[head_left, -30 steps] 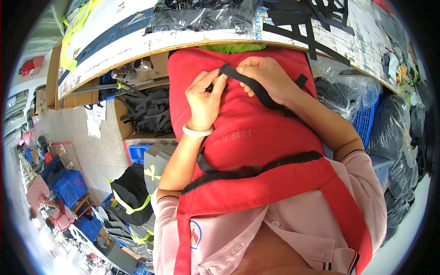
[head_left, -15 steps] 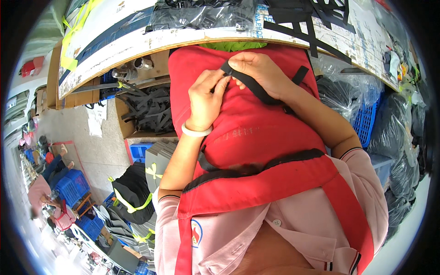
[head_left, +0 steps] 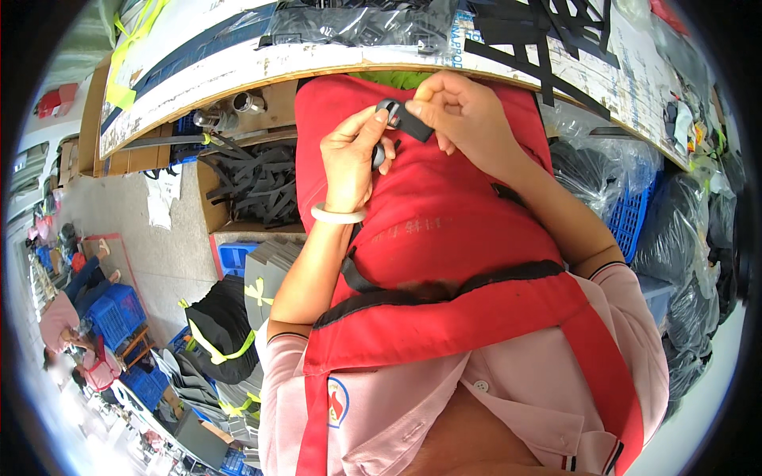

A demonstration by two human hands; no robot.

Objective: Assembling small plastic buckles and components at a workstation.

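A red padded vest (head_left: pixel 444 230) is laid out from the person's lap up to the near edge of the workbench (head_left: pixel 238 71), its far end tucked under that edge. Near that far end a black webbing strap (head_left: pixel 413 123) is held just above the red fabric by 2 hands. The left hand (head_left: pixel 353 159), ringed at the wrist by a pale bangle (head_left: pixel 337 214), is closed in a pinch, thumb and forefinger gripping a dark buckle (head_left: pixel 381 147) at the strap's left end; how much of the buckle is enclosed cannot be told. The right hand (head_left: pixel 468 119) is curled, its fingertips nipping the strap's right portion.

The strap's long axis is seen to run from upper left to lower right, slanting down toward the right hand, so the free end lies directly between the 2 sets of fingertips, which are nearly touching. Neither hand is clearly nearer; each holds 1 end.

Loose black straps (head_left: pixel 254 178) are heaped in a box under the bench's left part, and bagged black parts (head_left: pixel 357 24) rest on top.
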